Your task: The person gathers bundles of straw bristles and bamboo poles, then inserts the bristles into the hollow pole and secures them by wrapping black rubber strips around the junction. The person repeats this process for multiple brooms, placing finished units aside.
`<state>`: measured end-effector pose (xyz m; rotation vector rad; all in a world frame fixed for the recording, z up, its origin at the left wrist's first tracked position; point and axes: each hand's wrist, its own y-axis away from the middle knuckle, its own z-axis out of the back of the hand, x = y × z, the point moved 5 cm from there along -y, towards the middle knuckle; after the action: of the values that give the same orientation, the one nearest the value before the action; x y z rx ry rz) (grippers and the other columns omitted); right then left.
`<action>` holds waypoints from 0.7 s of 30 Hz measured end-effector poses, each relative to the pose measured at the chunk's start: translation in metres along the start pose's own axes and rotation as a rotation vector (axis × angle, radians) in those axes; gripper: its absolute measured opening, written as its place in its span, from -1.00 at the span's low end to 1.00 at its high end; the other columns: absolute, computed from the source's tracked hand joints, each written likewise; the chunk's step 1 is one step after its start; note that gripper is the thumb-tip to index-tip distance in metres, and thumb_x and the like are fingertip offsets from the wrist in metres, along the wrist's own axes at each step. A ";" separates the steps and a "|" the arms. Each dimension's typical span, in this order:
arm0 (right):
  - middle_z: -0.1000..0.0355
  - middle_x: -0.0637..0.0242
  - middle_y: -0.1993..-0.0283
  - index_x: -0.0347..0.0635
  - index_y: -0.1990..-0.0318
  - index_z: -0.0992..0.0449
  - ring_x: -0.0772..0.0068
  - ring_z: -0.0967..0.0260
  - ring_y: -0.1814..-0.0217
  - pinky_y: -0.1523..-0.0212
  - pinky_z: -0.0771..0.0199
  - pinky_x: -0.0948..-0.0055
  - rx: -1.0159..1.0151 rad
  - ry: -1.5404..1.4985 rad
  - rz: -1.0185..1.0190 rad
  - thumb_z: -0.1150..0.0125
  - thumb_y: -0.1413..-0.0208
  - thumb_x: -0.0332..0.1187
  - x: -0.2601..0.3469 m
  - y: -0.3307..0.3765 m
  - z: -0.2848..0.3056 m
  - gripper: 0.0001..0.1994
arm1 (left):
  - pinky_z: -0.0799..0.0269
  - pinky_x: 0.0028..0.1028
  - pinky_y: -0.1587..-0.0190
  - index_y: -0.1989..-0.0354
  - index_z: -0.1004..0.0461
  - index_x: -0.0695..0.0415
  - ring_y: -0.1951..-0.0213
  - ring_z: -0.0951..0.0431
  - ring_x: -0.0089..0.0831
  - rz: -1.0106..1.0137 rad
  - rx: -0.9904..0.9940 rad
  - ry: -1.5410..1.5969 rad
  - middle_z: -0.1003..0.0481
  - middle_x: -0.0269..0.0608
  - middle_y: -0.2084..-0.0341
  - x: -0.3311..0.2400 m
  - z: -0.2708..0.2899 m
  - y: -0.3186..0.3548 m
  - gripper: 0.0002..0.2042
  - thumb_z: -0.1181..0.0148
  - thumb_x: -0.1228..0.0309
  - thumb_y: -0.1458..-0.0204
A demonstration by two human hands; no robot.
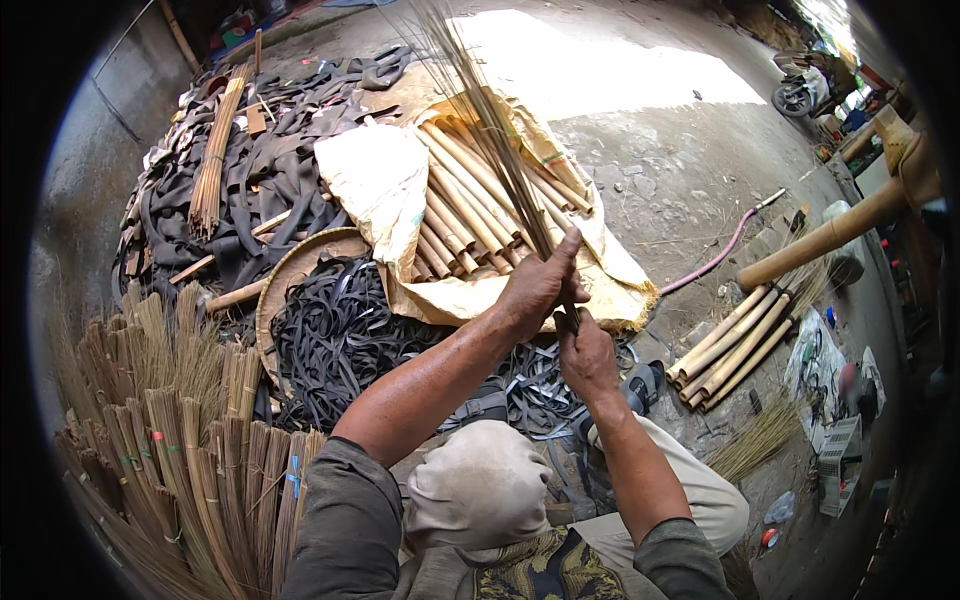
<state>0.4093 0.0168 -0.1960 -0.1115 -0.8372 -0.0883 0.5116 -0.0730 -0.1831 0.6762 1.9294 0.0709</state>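
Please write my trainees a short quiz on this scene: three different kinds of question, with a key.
1. True or false: the left hand and the right hand both grip the stick bundle.
2. Short answer: what lies on the opened, pale yellowish sack?
3. Fill in the side: in the picture, the pink hose lies to the ____ of the sack.

Key:
1. True.
2. Bamboo tubes.
3. Right.

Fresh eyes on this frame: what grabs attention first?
The dark stick bundle stands out, gripped at centre by the left hand and right hand. Beyond it, pale bamboo tubes lie on a yellowish sack. At lower left, bundled thin stalks stand massed together.
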 end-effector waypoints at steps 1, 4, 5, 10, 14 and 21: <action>-0.51 -0.24 0.38 -0.30 0.11 -0.44 -0.41 -0.50 0.23 0.27 -0.44 -0.15 0.029 -0.002 -0.064 -0.05 -0.41 -0.07 -0.015 0.001 -0.005 -0.62 | -0.52 -0.40 0.11 0.31 -0.42 0.07 0.33 -0.54 -0.50 -0.034 0.073 -0.026 -0.45 -0.33 0.43 0.013 0.006 -0.009 -0.31 -0.09 -0.45 -0.07; -0.50 -0.18 0.40 -0.32 0.18 -0.46 -0.32 -0.52 0.27 0.27 -0.45 -0.03 -0.002 -0.098 -0.152 -0.07 -0.40 -0.04 -0.052 0.008 -0.011 -0.59 | -0.48 -0.32 -0.11 -0.16 -0.38 0.27 0.03 -0.52 -0.43 0.085 0.060 -0.026 -0.45 -0.18 0.08 0.056 0.057 -0.045 -0.05 0.10 -0.52 -0.10; -0.50 -0.16 0.40 -0.32 0.17 -0.47 -0.29 -0.52 0.28 0.27 -0.45 0.00 0.022 -0.073 -0.195 -0.08 -0.40 -0.04 -0.065 0.011 -0.012 -0.59 | -0.45 -0.25 -0.20 -0.27 -0.29 0.33 -0.06 -0.52 -0.29 0.122 -0.019 0.046 -0.44 -0.03 -0.03 0.069 0.082 -0.060 -0.03 0.14 -0.48 -0.16; -0.49 -0.06 0.42 -0.31 0.14 -0.50 -0.16 -0.48 0.33 0.24 -0.45 0.08 0.061 0.001 -0.371 -0.07 -0.41 -0.04 -0.119 0.031 -0.007 -0.59 | -0.20 -0.04 -0.45 -0.51 0.13 0.41 -0.44 -0.16 0.20 0.084 -0.481 0.407 0.03 0.41 -0.46 0.115 0.210 -0.127 -0.08 0.11 -0.22 -0.34; -0.42 0.05 0.47 -0.30 0.19 -0.48 -0.02 -0.40 0.39 0.27 -0.41 0.12 0.005 -0.030 -0.365 -0.07 -0.42 -0.05 -0.138 0.041 -0.004 -0.60 | -0.21 0.05 -0.44 -0.56 0.28 0.28 -0.47 -0.07 0.29 0.111 -0.744 0.634 0.14 0.40 -0.50 0.145 0.273 -0.146 -0.12 0.02 -0.08 -0.35; -0.25 0.32 0.56 -0.28 0.29 -0.43 0.41 -0.16 0.48 0.40 -0.28 0.25 0.018 -0.115 -0.510 -0.06 -0.44 -0.10 -0.161 0.053 -0.011 -0.62 | -0.17 0.02 -0.46 -0.60 0.33 0.08 -0.50 -0.02 0.20 0.116 -0.756 0.766 0.27 0.15 -0.57 0.188 0.319 -0.158 -0.11 -0.10 0.01 -0.32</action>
<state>0.3168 0.0734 -0.3267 0.1174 -0.9660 -0.5575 0.6613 -0.1930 -0.5372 0.2389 2.3209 1.2142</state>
